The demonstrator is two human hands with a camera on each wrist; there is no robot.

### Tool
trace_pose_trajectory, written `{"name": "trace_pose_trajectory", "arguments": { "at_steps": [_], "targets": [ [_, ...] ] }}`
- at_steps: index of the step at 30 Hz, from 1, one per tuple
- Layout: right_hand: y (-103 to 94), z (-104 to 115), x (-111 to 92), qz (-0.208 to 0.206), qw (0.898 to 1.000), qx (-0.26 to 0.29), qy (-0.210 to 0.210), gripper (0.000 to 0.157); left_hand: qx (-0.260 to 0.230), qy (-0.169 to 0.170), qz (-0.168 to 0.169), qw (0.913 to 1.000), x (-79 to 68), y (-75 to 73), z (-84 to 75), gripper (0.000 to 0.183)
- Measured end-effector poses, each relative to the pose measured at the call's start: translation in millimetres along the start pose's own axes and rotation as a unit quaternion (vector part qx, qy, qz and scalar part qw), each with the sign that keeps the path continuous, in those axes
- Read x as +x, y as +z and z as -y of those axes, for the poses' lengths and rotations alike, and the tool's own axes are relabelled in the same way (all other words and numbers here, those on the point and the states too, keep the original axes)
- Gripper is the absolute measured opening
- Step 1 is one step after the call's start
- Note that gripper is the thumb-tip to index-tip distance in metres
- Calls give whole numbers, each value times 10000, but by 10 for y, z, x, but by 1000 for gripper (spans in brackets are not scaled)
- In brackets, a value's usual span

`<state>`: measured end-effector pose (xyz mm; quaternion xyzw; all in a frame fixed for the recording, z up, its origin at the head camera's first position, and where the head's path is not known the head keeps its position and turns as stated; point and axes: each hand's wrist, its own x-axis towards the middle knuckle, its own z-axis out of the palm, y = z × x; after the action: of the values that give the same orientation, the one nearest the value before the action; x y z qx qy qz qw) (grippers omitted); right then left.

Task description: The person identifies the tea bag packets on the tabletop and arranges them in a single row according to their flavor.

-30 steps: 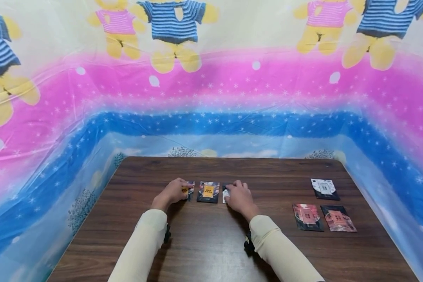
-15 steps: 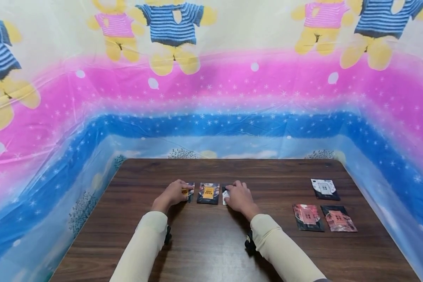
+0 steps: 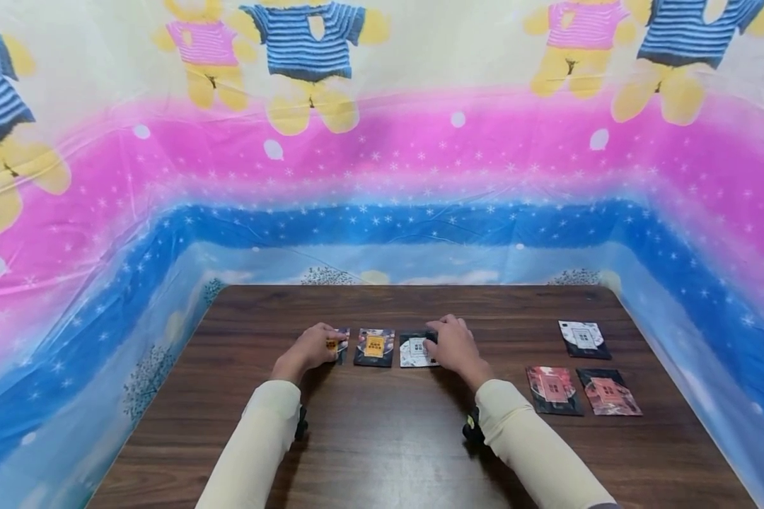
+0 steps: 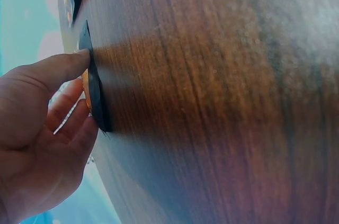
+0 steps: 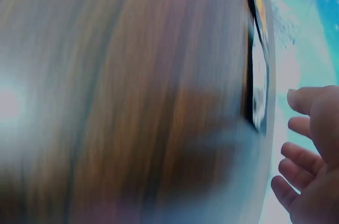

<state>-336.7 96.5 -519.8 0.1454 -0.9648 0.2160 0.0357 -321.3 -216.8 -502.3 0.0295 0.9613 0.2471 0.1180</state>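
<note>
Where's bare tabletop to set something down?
Bare table between left sleeve and right sleeve, nearer than the packet row; another patch nearer than the red packets. Crowded: the row itself, left grip at its left end, right grip at its right.

This is a curtained-off nook: a printed cloth point(image 3: 420, 42) closes in the far, left and right sides of a single surface point(image 3: 369, 445). The cloth has a nursery look, with yellow toy-like figures point(image 3: 308, 42) in striped shirts along its top, above a pink band point(image 3: 395, 120) and a blue band point(image 3: 395, 230) sprinkled with white snowflakes. Creases and soft bends at the far left and far right corners show it to be hanging fabric. The surface is dark, wood-grained and rounded at its far corners, plain household or office furniture. Which sort of building lies behind the cloth cannot be told from these views.
</note>
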Motion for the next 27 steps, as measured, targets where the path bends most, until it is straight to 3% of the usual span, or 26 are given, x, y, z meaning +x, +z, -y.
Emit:
{"name": "trace_pose_trajectory", "arguments": {
  "at_steps": [7,16,22,27],
  "targets": [
    [-185,-365,-4,129,9998,71,-146,44,-67,20,-47,10000,-10,-8,16,43],
    [-545,-994,-135,90,9996,84,-255,36,-89,2,-59,9999,-19,21,14,44],
    [-823,-1402,-216,10,9999,-19,143,35,-85,36,-12,10000,-11,-13,-4,44],
    [-937,-1765,-328,44,9991,-146,400,36,-80,4,2,10000,-21,4,-8,43]
  ]
}}
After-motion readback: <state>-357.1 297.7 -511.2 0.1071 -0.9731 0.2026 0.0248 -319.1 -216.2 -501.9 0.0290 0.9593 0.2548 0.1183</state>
